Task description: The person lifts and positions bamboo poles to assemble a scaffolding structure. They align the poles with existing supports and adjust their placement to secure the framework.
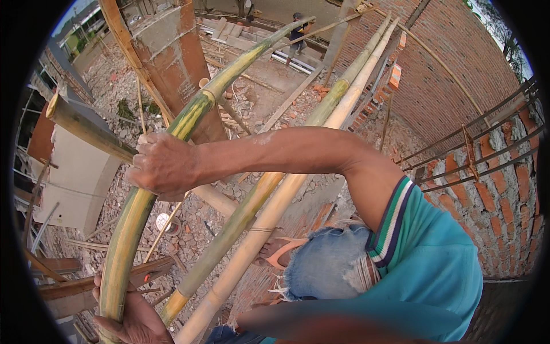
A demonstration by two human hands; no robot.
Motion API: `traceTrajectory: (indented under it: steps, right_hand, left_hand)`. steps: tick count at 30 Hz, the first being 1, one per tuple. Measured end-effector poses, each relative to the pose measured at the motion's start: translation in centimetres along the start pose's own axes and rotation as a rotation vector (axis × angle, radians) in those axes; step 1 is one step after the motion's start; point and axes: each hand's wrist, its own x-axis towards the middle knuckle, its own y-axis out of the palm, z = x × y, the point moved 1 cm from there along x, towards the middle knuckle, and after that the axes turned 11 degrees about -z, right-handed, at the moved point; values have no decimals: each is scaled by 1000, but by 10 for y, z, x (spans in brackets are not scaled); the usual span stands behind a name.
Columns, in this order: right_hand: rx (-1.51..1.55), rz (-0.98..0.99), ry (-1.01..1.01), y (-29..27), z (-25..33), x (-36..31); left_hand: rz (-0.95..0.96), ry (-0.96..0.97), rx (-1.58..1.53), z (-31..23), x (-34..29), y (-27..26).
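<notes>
A long green-yellow bamboo pole (129, 241) slants from the lower left up to the top middle. My right arm reaches across to the left, and my right hand (163, 163) is closed around this pole where a crosswise bamboo piece (91, 131) meets it. Whether the hand also grips the crosspiece is hidden. At the lower left, my left hand (137, 318) cups the pole's near part from below, thumb over it. To the right of it run two more poles, a greenish bamboo pole (223, 243) and a pale bamboo pole (286, 200), bound together by a thin tie.
My sandalled foot (281, 251) rests on a high brick ledge. Rubble (238, 94) covers the ground below, around a concrete-and-brick column (177, 63). A brick wall (492, 183) with protruding steel bars (475, 143) stands at right. Another person (296, 37) is far below.
</notes>
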Motion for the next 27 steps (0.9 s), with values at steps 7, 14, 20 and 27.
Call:
traceTrajectory:
  steps: [7,14,20,27]
  right_hand:
    - [387,237,-170,-2,-38,-29]
    - [79,740,-12,4,-170,-98]
    - [279,644,85,98,-139,-133]
    - [330,551,50,153,-59,-77]
  left_hand:
    - [265,69,150,-81,49,-123]
    - [112,108,-132,-164,48,-210]
    - [0,234,-35,-188,53,-270]
    - [-616,-61,684,-90,-3,-225]
